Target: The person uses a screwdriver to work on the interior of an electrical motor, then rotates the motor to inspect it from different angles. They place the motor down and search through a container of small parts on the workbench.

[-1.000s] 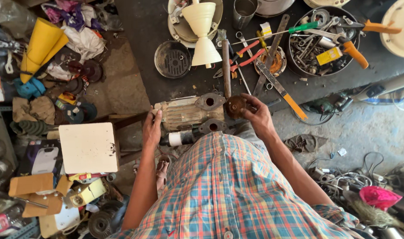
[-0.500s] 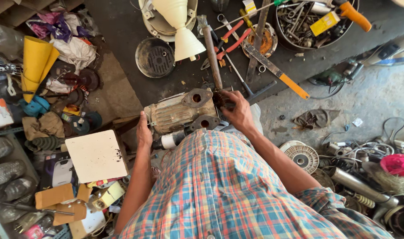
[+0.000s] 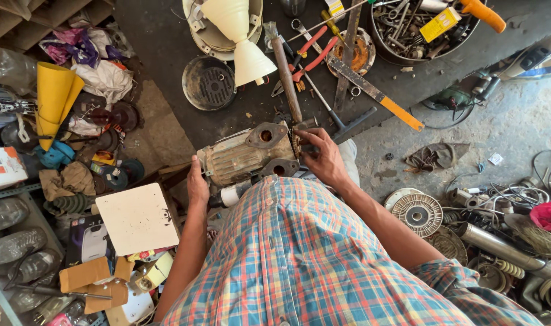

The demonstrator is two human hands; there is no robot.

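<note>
A grimy, rust-stained electric pump motor [image 3: 245, 158] lies on its side on the floor, its ribbed metal body pointing toward 8 o'clock. Two round flanged ports sit at its 3 o'clock end, one facing up, one lower.

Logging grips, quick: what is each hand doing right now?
Left hand: open, resting on the motor.
Right hand: fingers curled on the motor's end.

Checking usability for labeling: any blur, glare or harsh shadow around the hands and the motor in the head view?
Head view: sharp overall, no motion blur on the left hand, right hand or motor housing; even daylight with soft shadows; brightest, slightly washed on the concrete floor; wide-angle stretch toward the edges; the plaid shirt hides the lower centre.
</note>
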